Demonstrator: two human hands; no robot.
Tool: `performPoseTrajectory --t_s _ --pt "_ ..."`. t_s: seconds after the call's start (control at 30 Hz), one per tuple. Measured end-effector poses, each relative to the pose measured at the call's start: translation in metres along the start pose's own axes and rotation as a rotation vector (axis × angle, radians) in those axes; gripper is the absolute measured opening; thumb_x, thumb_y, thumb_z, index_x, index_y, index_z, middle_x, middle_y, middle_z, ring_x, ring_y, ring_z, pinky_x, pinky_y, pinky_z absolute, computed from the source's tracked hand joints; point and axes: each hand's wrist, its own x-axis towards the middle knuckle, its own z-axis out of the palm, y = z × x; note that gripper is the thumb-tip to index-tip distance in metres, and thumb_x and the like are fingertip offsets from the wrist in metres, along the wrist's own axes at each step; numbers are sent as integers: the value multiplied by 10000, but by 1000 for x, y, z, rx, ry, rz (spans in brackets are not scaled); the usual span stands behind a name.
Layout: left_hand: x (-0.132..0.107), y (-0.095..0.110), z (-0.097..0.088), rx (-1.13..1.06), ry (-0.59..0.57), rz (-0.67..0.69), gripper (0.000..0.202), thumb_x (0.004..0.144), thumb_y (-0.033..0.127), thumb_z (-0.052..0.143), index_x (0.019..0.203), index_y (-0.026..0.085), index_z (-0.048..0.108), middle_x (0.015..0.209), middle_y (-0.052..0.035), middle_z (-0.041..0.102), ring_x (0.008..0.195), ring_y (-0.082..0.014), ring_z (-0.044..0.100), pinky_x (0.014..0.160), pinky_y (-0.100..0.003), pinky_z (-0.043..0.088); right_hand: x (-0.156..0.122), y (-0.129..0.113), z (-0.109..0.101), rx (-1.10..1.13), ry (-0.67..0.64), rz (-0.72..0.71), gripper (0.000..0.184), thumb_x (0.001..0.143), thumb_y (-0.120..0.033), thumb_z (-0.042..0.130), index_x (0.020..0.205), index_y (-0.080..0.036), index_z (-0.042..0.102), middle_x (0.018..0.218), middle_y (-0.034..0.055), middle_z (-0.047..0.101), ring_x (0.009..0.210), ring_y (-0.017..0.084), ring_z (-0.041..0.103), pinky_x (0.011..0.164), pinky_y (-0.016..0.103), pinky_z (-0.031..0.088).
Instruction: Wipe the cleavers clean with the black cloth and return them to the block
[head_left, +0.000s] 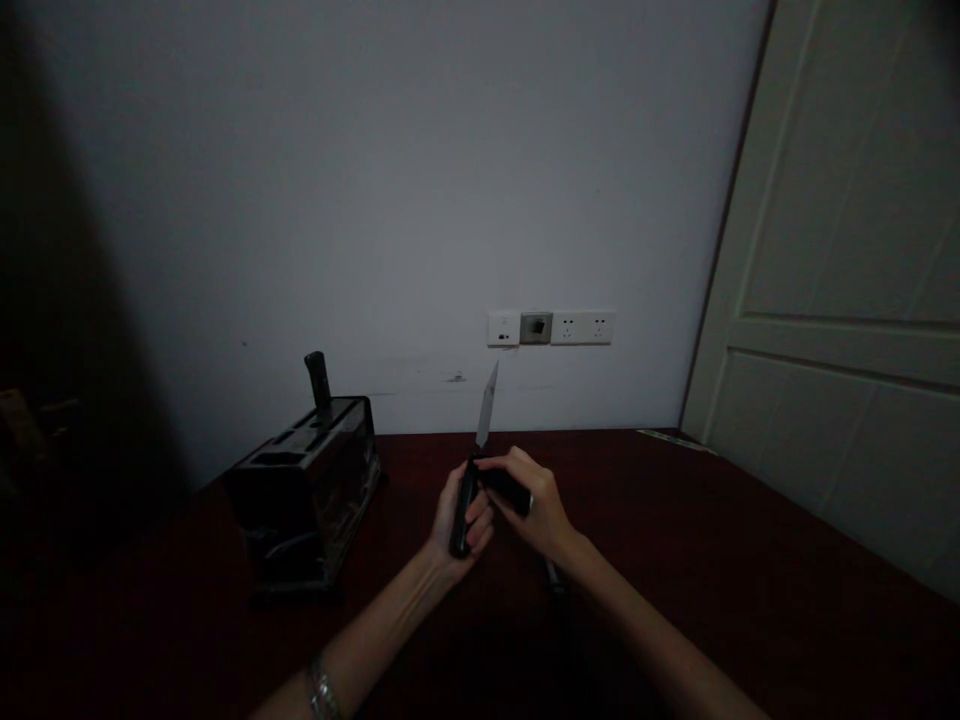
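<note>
My left hand [459, 520] is closed round the black handle of a small knife [487, 405], whose pointed blade stands upright and tilts slightly right. My right hand [534, 505] is closed on a second dark handle [506, 487] that crosses just behind the first; a thin dark part shows below the wrist [553, 573], probably its blade. Both hands meet above the dark red table [675, 520], close together. A metal bracelet sits on my left wrist [322, 692].
A dark knife block [307, 485] with slots stands on the table to the left, one black handle [318, 379] sticking up from it. Wall sockets [551, 327] sit on the white wall behind. A pale door [847, 300] is at the right. The left edge is in deep shadow.
</note>
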Motion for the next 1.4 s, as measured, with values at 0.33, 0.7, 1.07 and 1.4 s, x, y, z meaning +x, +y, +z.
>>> performPoseTrajectory --t_s 0.33,0.7,1.07,1.4 --pt "1 -1 2 -5 36 4 589 836 486 304 339 170 319 248 40 265 165 -64 266 190 -171 148 3 -6 -2 -179 -27 -71 320 752 -66 503 1053 -166 541 906 94 628 800 211 509 710 352 395" --pt "1 -3 -2 19 27 7 582 834 482 312 348 162 342 267 45 269 173 -57 268 192 -167 154 4 -7 0 -61 17 117 209 732 -156 564 934 -201 594 827 52 609 784 189 539 700 314 428" --pt "0 0 -5 39 -8 -13 480 810 532 369 514 159 428 317 63 358 190 -68 311 197 -173 188 14 -16 -11 139 -24 264 190 674 -130 577 845 -183 639 800 33 629 764 169 577 693 289 432" --pt "-4 14 8 36 -159 12 330 867 441 317 756 167 462 392 78 378 221 -64 307 213 -170 181 31 10 -72 424 -189 715 152 578 -215 663 711 -143 659 586 15 626 529 146 568 506 258 445"
